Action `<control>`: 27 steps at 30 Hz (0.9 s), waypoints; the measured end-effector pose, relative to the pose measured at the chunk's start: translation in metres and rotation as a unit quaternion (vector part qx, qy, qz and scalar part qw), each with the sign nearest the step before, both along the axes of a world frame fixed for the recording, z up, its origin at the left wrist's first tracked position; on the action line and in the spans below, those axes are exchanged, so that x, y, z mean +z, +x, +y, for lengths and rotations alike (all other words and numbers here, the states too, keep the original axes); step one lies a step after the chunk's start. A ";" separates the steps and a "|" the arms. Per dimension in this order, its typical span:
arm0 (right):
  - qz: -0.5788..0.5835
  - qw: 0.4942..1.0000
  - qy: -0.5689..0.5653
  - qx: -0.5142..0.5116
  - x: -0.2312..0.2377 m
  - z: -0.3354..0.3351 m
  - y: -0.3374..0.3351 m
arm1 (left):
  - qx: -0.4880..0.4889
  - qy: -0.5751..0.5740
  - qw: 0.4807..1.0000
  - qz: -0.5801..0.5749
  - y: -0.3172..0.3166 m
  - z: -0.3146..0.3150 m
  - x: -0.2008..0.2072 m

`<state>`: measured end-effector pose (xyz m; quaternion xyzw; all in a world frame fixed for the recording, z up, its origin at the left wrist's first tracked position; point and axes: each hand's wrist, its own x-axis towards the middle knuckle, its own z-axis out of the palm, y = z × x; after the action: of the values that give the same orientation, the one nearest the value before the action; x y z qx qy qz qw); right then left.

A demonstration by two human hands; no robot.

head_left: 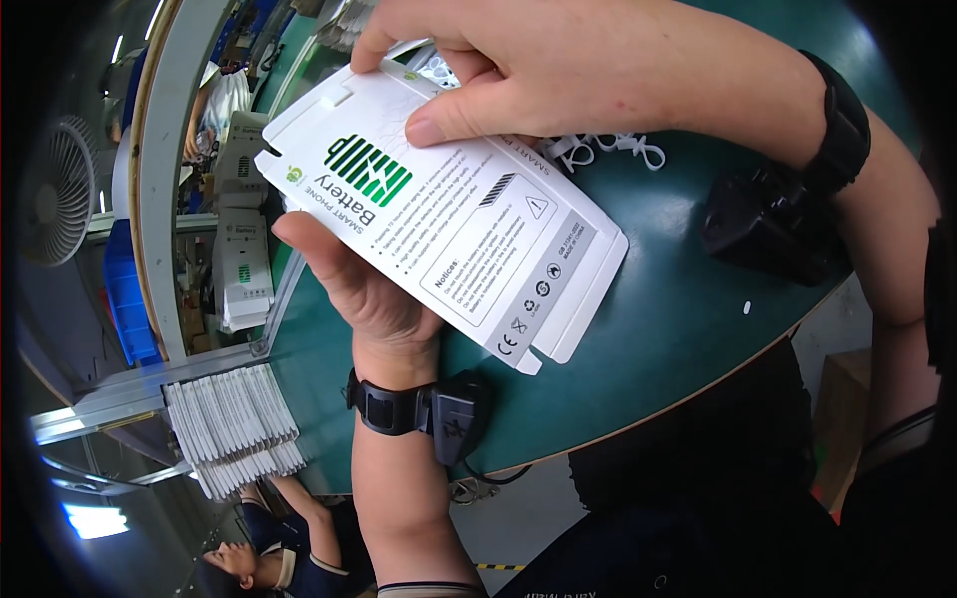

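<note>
A flat white carton (449,224) was held, tilted, above the green tabletop (658,339). Its face was printed with green striped bars, black text lines, a boxed notice with a warning triangle, and a grey symbol band. It was pinched by the right grip (508,70), thumb laid on the face, fingers curled at the upper edge. The left grip (374,299) was placed beneath the lower-left edge; its closure could not be told, fingers being hidden. End flaps were extended; green surface was seen between carton and curved rim.
</note>
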<state>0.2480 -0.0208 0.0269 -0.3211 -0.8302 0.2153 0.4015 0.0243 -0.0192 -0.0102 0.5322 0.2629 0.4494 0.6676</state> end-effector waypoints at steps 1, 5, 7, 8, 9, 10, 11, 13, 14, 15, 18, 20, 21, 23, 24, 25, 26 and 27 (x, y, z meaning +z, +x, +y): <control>-0.002 1.000 0.025 -0.008 -0.002 -0.002 -0.002 | -0.002 -0.007 1.000 -0.008 0.000 0.000 0.000; -0.017 0.996 0.082 0.010 -0.002 -0.003 -0.001 | -0.074 -0.103 0.977 -0.171 -0.005 0.005 0.000; -0.020 0.996 0.085 0.015 -0.003 -0.001 -0.001 | -0.088 -0.130 0.965 -0.212 -0.006 0.006 -0.002; -0.016 0.995 0.094 0.016 -0.003 0.000 -0.001 | -0.092 -0.134 0.962 -0.220 -0.007 0.006 -0.002; -0.013 0.995 0.099 0.015 -0.005 0.001 -0.003 | -0.096 -0.138 0.959 -0.227 -0.007 0.005 -0.003; -0.009 0.994 0.104 0.013 -0.005 0.002 -0.004 | -0.099 -0.142 0.957 -0.234 -0.007 0.005 -0.003; -0.006 0.994 0.104 0.011 -0.006 0.004 -0.007 | -0.110 -0.136 0.956 -0.234 -0.006 0.006 -0.002; -0.010 0.995 0.099 0.006 -0.005 0.004 -0.007 | -0.132 -0.124 0.955 -0.234 -0.005 0.008 -0.002; -0.017 0.995 0.094 0.004 -0.004 0.004 -0.006 | -0.124 -0.119 0.959 -0.227 -0.004 0.007 -0.002; -0.019 0.997 0.072 0.014 -0.001 0.006 -0.003 | -0.115 -0.114 0.962 -0.219 -0.003 0.007 -0.002; -0.026 0.999 0.007 0.041 0.004 0.008 0.001 | -0.105 -0.110 0.968 -0.197 -0.002 0.006 -0.002; -0.039 0.999 0.027 0.002 0.001 0.003 -0.001 | -0.110 -0.118 0.967 -0.197 -0.001 0.005 -0.003; -0.041 0.998 0.044 -0.012 0.001 0.002 -0.002 | -0.116 -0.127 0.964 -0.204 -0.001 0.004 -0.003; -0.040 0.997 0.069 -0.019 0.001 -0.002 -0.004 | -0.120 -0.127 0.967 -0.185 -0.001 0.003 -0.003; -0.044 0.997 0.056 -0.020 0.004 -0.004 -0.003 | -0.117 -0.118 0.973 -0.159 0.000 0.002 -0.003; -0.049 0.998 0.042 -0.021 0.007 -0.005 -0.002 | -0.115 -0.109 0.978 -0.133 0.000 0.002 -0.003; -0.061 0.998 0.007 -0.030 0.010 -0.008 0.000 | -0.139 -0.123 0.971 -0.151 0.001 0.002 -0.003; -0.056 0.998 -0.042 -0.002 0.017 -0.007 0.004 | -0.163 -0.137 0.963 -0.168 0.003 0.001 -0.004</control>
<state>0.2517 -0.0281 0.0436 -0.3511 -0.8412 0.2304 0.3407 0.0273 -0.0177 -0.0142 0.3882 0.1157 0.3770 0.8329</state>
